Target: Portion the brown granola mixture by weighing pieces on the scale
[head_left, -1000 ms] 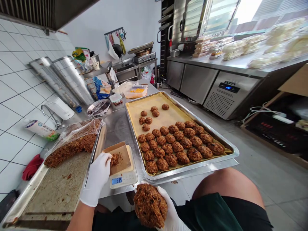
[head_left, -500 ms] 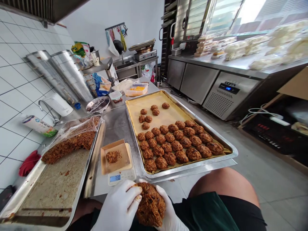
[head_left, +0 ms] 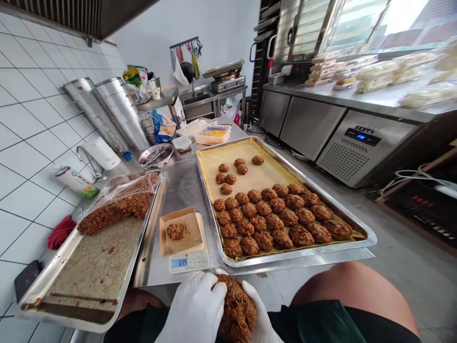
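Observation:
A large lump of brown shredded mixture (head_left: 236,309) sits between my white-gloved hands, low in front of my lap. My left hand (head_left: 193,307) curls its fingers over the near left side and top of the lump. Its right side rests against my right hand (head_left: 263,314), whose fingers are partly hidden behind it. Just beyond my hands stands a digital scale (head_left: 191,263), its display lit. On the scale, a brown square paper tray (head_left: 193,238) bears a small clump of the mixture (head_left: 175,231).
A lined baking tray (head_left: 214,166) with rows of mixture balls (head_left: 276,206) lies to the right. On the left, a metal tray (head_left: 96,267) holds more mixture (head_left: 117,209) partly under plastic film. Behind are a bowl (head_left: 156,155) and a plastic box (head_left: 214,136).
The view has swung slightly left, so the surroundings sit further right. The scale's reading has dropped from about 73 to 64. Both hands still hold the lump, my left fingers curled further over it.

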